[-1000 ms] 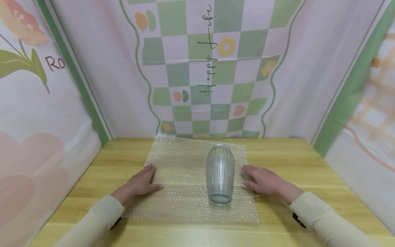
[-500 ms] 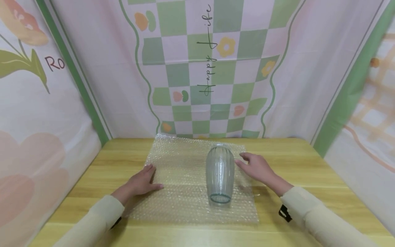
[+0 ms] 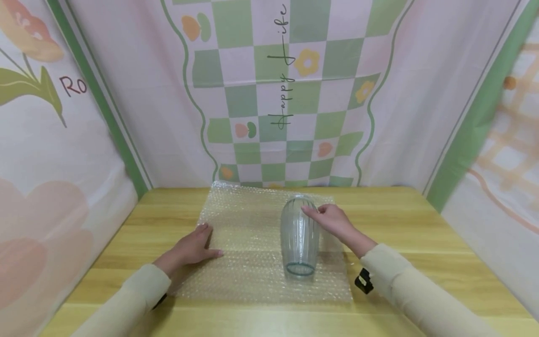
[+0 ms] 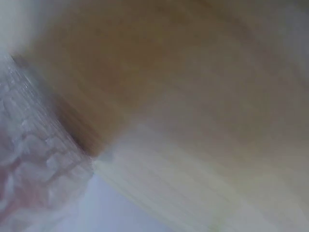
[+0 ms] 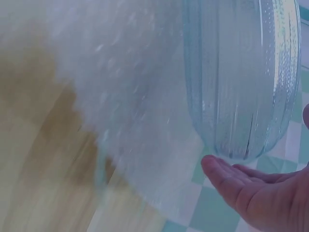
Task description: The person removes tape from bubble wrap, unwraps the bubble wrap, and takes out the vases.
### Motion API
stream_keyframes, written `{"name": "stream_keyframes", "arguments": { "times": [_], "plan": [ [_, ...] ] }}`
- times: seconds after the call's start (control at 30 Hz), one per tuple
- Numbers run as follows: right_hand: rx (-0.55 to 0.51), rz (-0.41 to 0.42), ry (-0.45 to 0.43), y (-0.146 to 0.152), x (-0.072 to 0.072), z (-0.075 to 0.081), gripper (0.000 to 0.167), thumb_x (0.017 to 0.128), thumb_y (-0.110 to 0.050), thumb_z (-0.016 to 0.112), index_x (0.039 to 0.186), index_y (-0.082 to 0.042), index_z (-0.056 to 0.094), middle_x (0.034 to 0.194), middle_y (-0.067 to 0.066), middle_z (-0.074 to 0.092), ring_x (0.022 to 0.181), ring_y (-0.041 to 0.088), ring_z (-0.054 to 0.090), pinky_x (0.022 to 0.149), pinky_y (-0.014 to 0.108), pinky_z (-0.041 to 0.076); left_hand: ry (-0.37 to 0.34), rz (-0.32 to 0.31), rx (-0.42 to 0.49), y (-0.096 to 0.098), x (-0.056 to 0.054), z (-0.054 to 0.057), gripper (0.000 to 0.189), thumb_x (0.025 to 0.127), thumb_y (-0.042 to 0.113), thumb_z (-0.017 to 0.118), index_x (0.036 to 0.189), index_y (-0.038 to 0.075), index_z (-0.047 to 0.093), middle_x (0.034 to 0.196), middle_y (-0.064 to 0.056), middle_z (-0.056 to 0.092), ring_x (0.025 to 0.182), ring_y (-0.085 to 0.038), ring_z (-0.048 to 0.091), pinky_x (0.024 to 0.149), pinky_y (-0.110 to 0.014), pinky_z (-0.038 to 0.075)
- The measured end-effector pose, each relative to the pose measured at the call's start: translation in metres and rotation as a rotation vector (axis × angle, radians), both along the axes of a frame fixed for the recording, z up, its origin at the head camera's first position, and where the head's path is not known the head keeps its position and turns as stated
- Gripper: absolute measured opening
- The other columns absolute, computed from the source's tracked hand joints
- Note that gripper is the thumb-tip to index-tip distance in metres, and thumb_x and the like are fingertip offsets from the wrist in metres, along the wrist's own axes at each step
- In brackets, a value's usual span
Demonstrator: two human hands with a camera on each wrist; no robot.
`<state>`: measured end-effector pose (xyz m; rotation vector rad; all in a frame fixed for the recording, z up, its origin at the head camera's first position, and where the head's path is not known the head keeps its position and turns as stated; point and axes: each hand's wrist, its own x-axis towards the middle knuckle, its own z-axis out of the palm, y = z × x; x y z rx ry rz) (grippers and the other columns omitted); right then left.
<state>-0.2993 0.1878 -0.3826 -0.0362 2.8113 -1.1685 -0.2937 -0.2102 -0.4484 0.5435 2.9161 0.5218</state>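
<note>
A clear, ribbed glass vase point(image 3: 296, 238) lies on its side on a sheet of bubble wrap point(image 3: 248, 276), its open mouth facing me and its rounded end toward the back. My right hand point(image 3: 332, 221) is at the far right of the vase, the thumb overlapping the glass in the head view. In the right wrist view, the fingers point(image 5: 222, 176) are extended right at the rounded end. My left hand point(image 3: 189, 245) rests with spread fingers on the left edge of the bubble wrap. The left wrist view is blurred and shows only a bit of wrap point(image 4: 38, 150) and wood.
The wooden table point(image 3: 391, 210) extends to both sides of the wrap. Behind it hangs a checked green and white curtain point(image 3: 275, 93), with printed cloth walls at left and right. A black wrist strap point(image 3: 364, 281) shows under the right sleeve.
My right hand has left the wrap's right edge and moved up and left to the vase's far end. The left hand, the vase and the wrap stay put.
</note>
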Motion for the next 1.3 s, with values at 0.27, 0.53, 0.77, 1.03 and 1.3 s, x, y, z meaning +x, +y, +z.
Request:
{"name": "stream_keyframes", "arguments": {
  "times": [0.27,0.53,0.77,1.03,1.3],
  "plan": [
    [-0.045,-0.047,-0.069,-0.010,-0.006,-0.003,0.070,0.078,-0.077,0.057,0.072,-0.008,0.049,0.071,0.003,0.048,0.066,0.018,0.047,0.061,0.035,0.047,-0.014,0.001,0.013,0.000,0.001,0.002,0.101,0.085,0.057,0.066,0.145,-0.014,0.027,0.152,-0.034,0.018,0.140,-0.046,0.020,0.112,-0.054,0.021],
    [-0.196,-0.037,-0.175,-0.015,-0.009,-0.007,0.101,0.080,-0.069,0.064,0.125,0.019,0.045,0.119,0.030,0.056,0.106,0.038,0.059,0.092,0.049,0.049,-0.018,0.002,0.008,0.001,0.003,0.003,0.101,0.085,0.057,0.066,0.145,-0.015,0.027,0.151,-0.035,0.018,0.140,-0.047,0.020,0.112,-0.055,0.020],
    [-0.397,-0.021,-0.254,-0.016,-0.011,-0.012,0.094,0.084,-0.053,0.070,0.131,0.020,0.035,0.124,0.029,0.051,0.109,0.038,0.059,0.096,0.050,0.047,-0.025,-0.004,-0.005,0.001,0.002,0.003,0.101,0.086,0.056,0.065,0.145,-0.015,0.025,0.152,-0.035,0.016,0.140,-0.046,0.018,0.113,-0.054,0.019],
    [-0.426,-0.069,-0.305,-0.020,-0.011,-0.008,0.107,0.082,-0.051,0.072,0.141,0.019,0.017,0.134,0.030,0.039,0.120,0.042,0.049,0.102,0.051,0.041,-0.024,-0.005,0.004,0.001,0.002,0.002,0.101,0.086,0.056,0.065,0.145,-0.015,0.025,0.151,-0.035,0.016,0.140,-0.047,0.018,0.113,-0.055,0.019],
    [-0.434,-0.108,-0.295,-0.021,-0.012,-0.009,0.098,0.081,-0.051,0.072,0.138,0.016,0.030,0.128,0.024,0.048,0.112,0.033,0.054,0.098,0.045,0.046,-0.028,-0.021,-0.006,0.000,0.003,0.002,0.098,0.089,0.055,0.063,0.145,-0.015,0.025,0.152,-0.034,0.016,0.141,-0.046,0.017,0.113,-0.054,0.019]
  ]
}}
